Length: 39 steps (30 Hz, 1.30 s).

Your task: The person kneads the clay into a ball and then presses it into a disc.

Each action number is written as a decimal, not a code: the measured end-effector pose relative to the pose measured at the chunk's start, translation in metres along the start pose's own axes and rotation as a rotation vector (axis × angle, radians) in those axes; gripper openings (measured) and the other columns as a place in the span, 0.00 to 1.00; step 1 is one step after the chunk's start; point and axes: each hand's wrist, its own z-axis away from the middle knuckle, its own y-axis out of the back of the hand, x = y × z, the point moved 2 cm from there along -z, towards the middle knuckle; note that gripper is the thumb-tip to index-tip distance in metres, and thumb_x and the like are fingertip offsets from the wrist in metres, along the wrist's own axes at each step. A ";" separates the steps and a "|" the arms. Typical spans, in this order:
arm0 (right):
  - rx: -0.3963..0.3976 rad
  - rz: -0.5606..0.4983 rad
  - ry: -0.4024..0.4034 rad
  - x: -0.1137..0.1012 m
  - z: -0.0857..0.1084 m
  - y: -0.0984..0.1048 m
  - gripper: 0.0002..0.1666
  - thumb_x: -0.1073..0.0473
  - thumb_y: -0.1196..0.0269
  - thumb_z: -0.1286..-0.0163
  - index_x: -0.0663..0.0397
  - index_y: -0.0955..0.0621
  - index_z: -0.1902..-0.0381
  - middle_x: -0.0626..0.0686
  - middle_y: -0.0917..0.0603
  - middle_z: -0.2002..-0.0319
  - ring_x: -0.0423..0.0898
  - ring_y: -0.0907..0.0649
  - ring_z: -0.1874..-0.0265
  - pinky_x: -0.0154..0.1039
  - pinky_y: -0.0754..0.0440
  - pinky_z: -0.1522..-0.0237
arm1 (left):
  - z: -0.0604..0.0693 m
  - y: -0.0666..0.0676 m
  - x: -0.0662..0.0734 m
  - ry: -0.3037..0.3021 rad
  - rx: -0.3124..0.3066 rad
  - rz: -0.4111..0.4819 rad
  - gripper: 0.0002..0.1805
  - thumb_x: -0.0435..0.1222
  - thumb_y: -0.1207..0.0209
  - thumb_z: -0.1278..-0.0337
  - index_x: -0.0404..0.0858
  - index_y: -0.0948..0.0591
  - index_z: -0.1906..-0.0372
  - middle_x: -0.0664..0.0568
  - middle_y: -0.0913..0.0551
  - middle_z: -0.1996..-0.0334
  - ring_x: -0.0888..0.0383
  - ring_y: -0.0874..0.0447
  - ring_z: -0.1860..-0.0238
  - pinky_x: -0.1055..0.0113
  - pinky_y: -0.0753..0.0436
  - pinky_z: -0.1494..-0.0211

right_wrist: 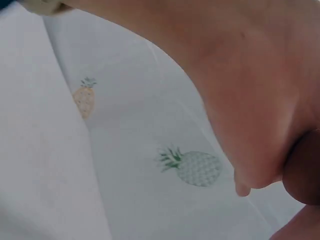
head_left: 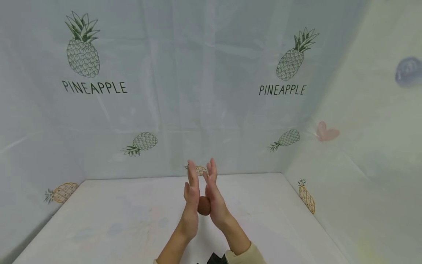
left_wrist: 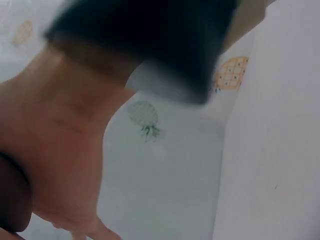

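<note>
Over white table [head_left: 115, 212] | left hand [head_left: 192, 201], right hand [head_left: 216, 201] palm to palm | brown ball [head_left: 204, 206] held between | fingers [head_left: 193, 175] straight

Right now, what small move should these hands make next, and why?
Probably slide one palm slightly past the other under gentle pressure, rolling the brown ball. It sits between the facing palms of the left hand and right hand, with fingers extended rather than wrapped round it, so it could roll, while parting the hands might drop it.
</note>
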 end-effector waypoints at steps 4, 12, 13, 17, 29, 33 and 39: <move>-0.080 0.011 -0.079 0.006 0.003 -0.016 0.37 0.36 0.74 0.13 0.23 0.72 0.15 0.43 0.71 0.14 0.58 0.60 0.14 0.71 0.68 0.21 | -0.005 0.017 -0.005 0.007 0.062 -0.008 0.36 0.60 0.82 0.18 0.60 0.73 0.15 0.65 0.80 0.16 0.61 0.87 0.17 0.36 0.89 0.26; -0.127 -0.018 -0.054 -0.008 0.013 -0.032 0.37 0.35 0.74 0.13 0.24 0.73 0.15 0.43 0.71 0.14 0.58 0.62 0.14 0.73 0.66 0.21 | -0.009 0.037 -0.016 0.033 0.105 -0.033 0.36 0.60 0.81 0.19 0.63 0.75 0.16 0.66 0.82 0.17 0.59 0.88 0.17 0.36 0.90 0.27; -0.124 -0.019 -0.035 -0.010 0.013 -0.031 0.37 0.36 0.75 0.13 0.24 0.73 0.15 0.43 0.71 0.14 0.57 0.63 0.14 0.74 0.67 0.22 | -0.009 0.035 -0.017 0.030 0.101 -0.039 0.36 0.60 0.81 0.18 0.61 0.75 0.16 0.65 0.82 0.17 0.59 0.89 0.17 0.36 0.90 0.26; -0.095 -0.012 0.059 -0.016 0.015 -0.025 0.36 0.41 0.77 0.13 0.27 0.73 0.15 0.44 0.70 0.14 0.55 0.65 0.15 0.74 0.73 0.24 | -0.007 0.024 -0.022 0.044 0.078 -0.036 0.34 0.57 0.82 0.17 0.62 0.74 0.16 0.65 0.80 0.16 0.62 0.87 0.17 0.38 0.89 0.25; 0.102 0.069 0.209 -0.021 0.008 0.013 0.36 0.41 0.73 0.13 0.25 0.70 0.14 0.38 0.71 0.15 0.48 0.67 0.15 0.72 0.76 0.23 | 0.007 -0.020 -0.009 0.030 -0.081 0.102 0.31 0.50 0.83 0.16 0.64 0.72 0.15 0.70 0.79 0.16 0.57 0.87 0.17 0.26 0.83 0.28; 0.086 0.050 0.151 -0.011 0.004 0.018 0.37 0.39 0.74 0.12 0.27 0.72 0.15 0.40 0.73 0.15 0.51 0.69 0.15 0.72 0.75 0.23 | 0.010 -0.022 0.002 0.025 -0.080 0.109 0.32 0.54 0.84 0.16 0.64 0.71 0.15 0.69 0.79 0.15 0.60 0.87 0.17 0.24 0.81 0.28; -0.078 0.050 0.004 0.003 0.007 0.000 0.35 0.36 0.77 0.13 0.22 0.72 0.16 0.41 0.72 0.15 0.55 0.66 0.15 0.72 0.72 0.22 | 0.008 -0.003 0.009 -0.066 0.006 0.032 0.34 0.58 0.85 0.17 0.60 0.71 0.14 0.67 0.78 0.15 0.60 0.86 0.16 0.33 0.86 0.25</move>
